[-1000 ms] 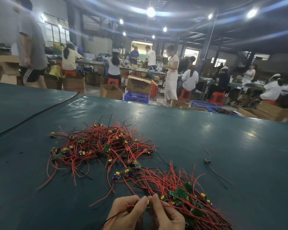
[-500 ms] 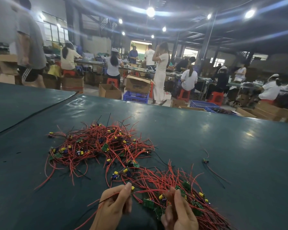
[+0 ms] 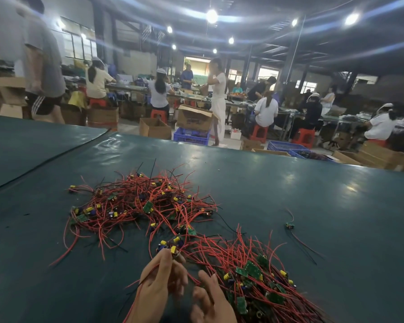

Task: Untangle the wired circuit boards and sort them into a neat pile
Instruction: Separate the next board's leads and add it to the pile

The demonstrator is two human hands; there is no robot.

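Observation:
A tangled heap of red-wired circuit boards (image 3: 140, 206) lies on the green table (image 3: 289, 201), with small green boards and yellow parts among the wires. A second, straighter pile of boards (image 3: 254, 276) spreads at the lower right. My left hand (image 3: 160, 285) pinches a small wired board at its fingertips, near the yellow parts at the near edge of the tangle; red and black wires trail down past my wrist. My right hand (image 3: 210, 301) sits beside the near pile with fingers loosely spread, holding nothing that I can see.
One stray board (image 3: 289, 226) with a red and black wire lies alone to the right. A seam (image 3: 47, 162) crosses the table at the left. Beyond the far edge are cardboard boxes (image 3: 194, 117), blue crates (image 3: 191, 136) and several people at benches.
My left hand moved up to the near edge of the tangle and pinches a board there. My right hand let go of the wires and dropped lower beside the near pile.

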